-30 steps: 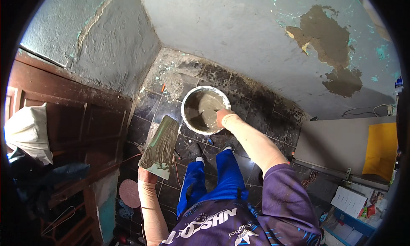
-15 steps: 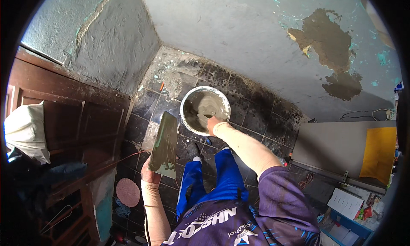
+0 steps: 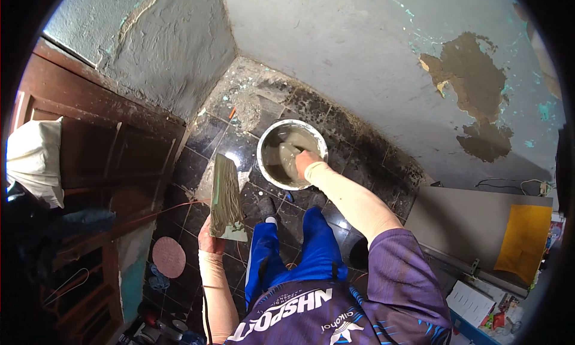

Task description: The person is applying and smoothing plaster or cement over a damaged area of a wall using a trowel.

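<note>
My left hand [image 3: 211, 237] grips a green plastering float [image 3: 225, 201], tilted steeply, with grey wet mortar smeared over its face. Below and ahead of me a white-rimmed bucket [image 3: 271, 129] stands on the floor, partly filled with grey mortar [image 3: 281, 165]. My right hand [image 3: 308, 163] reaches over its right side, closed on a trowel whose blade is down in the mortar and only partly visible.
A brown panelled door [image 3: 90, 147] with a white sack [image 3: 36, 159] is on the left. A patched grey wall [image 3: 323, 40] rises ahead. At right are a grey cabinet [image 3: 455, 219] with yellow cloth [image 3: 522, 240] and a cluttered blue bin [image 3: 470, 321]. A round mat [image 3: 169, 256] lies on the tiles.
My right hand first moved left and down inside the bucket, then slightly back rightward and up. The float in my left hand has turned more upright. The view has shifted slightly.
</note>
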Action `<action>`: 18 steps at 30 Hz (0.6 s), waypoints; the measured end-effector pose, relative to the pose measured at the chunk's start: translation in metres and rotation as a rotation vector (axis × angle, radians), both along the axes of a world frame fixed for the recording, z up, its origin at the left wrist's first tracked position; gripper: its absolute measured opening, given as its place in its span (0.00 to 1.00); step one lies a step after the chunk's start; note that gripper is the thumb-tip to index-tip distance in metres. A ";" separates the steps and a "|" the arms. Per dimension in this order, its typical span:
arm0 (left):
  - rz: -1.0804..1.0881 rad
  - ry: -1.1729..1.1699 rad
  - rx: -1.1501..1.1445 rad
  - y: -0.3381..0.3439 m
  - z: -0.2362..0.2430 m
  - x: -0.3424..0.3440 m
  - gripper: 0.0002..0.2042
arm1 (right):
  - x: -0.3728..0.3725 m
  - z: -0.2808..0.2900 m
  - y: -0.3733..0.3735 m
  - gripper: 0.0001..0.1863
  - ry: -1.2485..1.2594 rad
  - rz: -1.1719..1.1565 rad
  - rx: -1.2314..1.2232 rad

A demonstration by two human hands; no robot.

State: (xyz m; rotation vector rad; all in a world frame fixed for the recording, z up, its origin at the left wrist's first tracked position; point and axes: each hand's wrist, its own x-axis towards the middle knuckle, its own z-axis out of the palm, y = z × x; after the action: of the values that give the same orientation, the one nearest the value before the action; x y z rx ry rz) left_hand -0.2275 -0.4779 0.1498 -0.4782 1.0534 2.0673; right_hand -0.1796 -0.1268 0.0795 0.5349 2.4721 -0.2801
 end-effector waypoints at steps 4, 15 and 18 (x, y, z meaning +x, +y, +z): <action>-0.033 -0.083 0.012 0.009 -0.009 0.012 0.21 | 0.018 0.028 -0.006 0.11 -0.066 0.178 -0.069; -0.087 -0.128 -0.070 0.016 -0.046 0.051 0.23 | -0.005 0.032 0.071 0.10 0.012 0.153 0.047; -0.059 -0.167 -0.034 0.038 -0.043 0.055 0.24 | 0.020 -0.019 0.075 0.12 -0.033 0.145 0.021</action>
State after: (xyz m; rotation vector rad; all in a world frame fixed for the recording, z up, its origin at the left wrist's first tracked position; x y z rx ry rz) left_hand -0.1720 -0.4399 0.1064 -0.6191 0.9931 1.9242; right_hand -0.1598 -0.0513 0.0602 0.3642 2.4688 -0.1857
